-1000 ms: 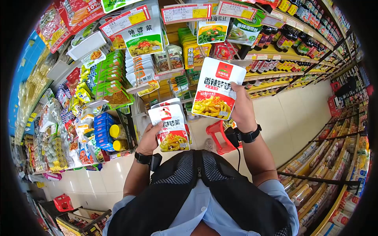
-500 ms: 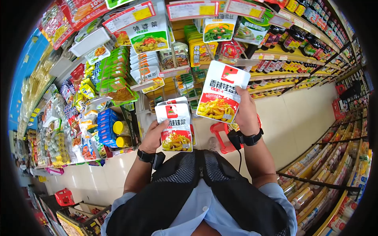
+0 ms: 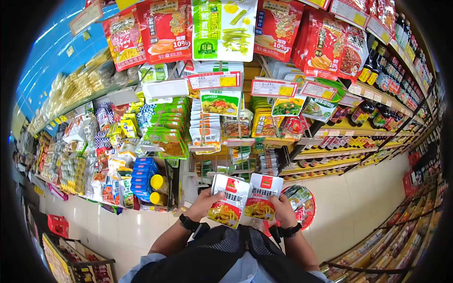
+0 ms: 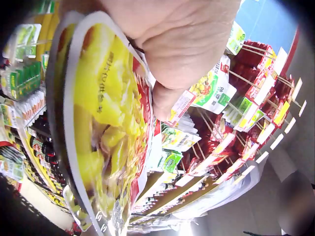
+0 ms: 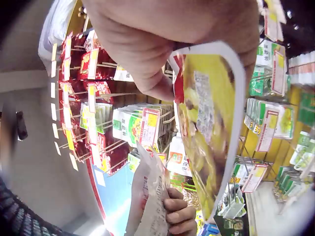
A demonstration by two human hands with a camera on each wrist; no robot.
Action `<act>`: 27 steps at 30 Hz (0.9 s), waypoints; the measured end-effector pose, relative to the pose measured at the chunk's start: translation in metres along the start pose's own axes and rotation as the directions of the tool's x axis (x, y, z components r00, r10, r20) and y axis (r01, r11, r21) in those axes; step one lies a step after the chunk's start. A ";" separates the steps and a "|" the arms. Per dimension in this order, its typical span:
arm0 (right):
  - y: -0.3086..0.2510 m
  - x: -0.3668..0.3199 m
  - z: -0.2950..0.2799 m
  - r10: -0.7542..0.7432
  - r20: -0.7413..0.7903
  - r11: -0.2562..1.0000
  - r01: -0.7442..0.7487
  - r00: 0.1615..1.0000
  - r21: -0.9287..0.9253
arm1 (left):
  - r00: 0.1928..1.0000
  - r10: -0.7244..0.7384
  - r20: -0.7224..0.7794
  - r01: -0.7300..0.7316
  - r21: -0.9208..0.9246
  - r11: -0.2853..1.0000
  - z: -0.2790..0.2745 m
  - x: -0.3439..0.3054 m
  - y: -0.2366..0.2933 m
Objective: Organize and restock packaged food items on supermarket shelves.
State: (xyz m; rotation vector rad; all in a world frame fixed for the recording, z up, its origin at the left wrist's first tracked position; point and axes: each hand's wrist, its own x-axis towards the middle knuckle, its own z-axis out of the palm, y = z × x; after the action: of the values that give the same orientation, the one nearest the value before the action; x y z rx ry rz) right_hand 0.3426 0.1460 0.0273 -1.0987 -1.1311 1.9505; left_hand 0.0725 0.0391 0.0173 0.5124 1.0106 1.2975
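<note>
In the head view my left hand (image 3: 204, 203) pinches white-and-red food pouches (image 3: 228, 202) at their left edge, thumb on the front; another pouch edge shows behind the front one. My right hand (image 3: 283, 211) holds a similar single-looking pouch (image 3: 260, 198) by its right side. The two fronts stand side by side, close together, low before the chest. The left wrist view shows the left hand (image 4: 172, 44) over a pouch (image 4: 106, 118) with another layered behind. In the right wrist view, the right hand (image 5: 172, 39) grips its pouch (image 5: 209, 123), with the left fingers (image 5: 181, 214) behind the other pouch.
Hanging packets (image 3: 224, 35) and price tags (image 3: 214, 81) fill the rack ahead. A red basket (image 3: 306, 207) with packets in it is on the floor by the right hand. Bottle shelves (image 3: 349, 151) run along the right; blue boxes (image 3: 143, 179) stand at the left.
Both hands have come closer together, bringing the right pouch down beside the left ones. The head view has shifted, so higher rows of the rack now show and the hands appear lower.
</note>
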 end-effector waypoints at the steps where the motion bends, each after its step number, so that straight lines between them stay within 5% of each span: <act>1: 0.004 0.001 -0.002 -0.016 0.010 1.000 0.016 1.000 -0.013 | 1.000 -0.006 0.001 0.006 -0.006 1.000 0.004 -0.001 0.002; 15: 0.019 0.004 0.008 0.001 0.009 1.000 -0.001 1.000 0.022 | 0.998 -0.043 -0.040 0.045 0.069 0.997 -0.004 0.007 -0.009; 19: 0.001 -0.004 0.021 0.029 0.033 0.995 -0.026 0.999 -0.097 | 1.000 -0.002 0.001 0.002 0.171 0.985 0.007 0.000 0.005; 27: 0.005 0.002 0.030 -0.009 0.179 1.000 0.013 0.984 -0.022 | 1.000 0.013 0.002 -0.013 -0.008 1.000 0.000 -0.006 0.006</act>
State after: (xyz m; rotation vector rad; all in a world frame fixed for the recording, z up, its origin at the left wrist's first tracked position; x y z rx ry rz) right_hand 0.3148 0.1340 0.0309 -0.9411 -1.2535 2.0645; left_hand 0.0699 0.0347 0.0240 0.5147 1.0015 1.3122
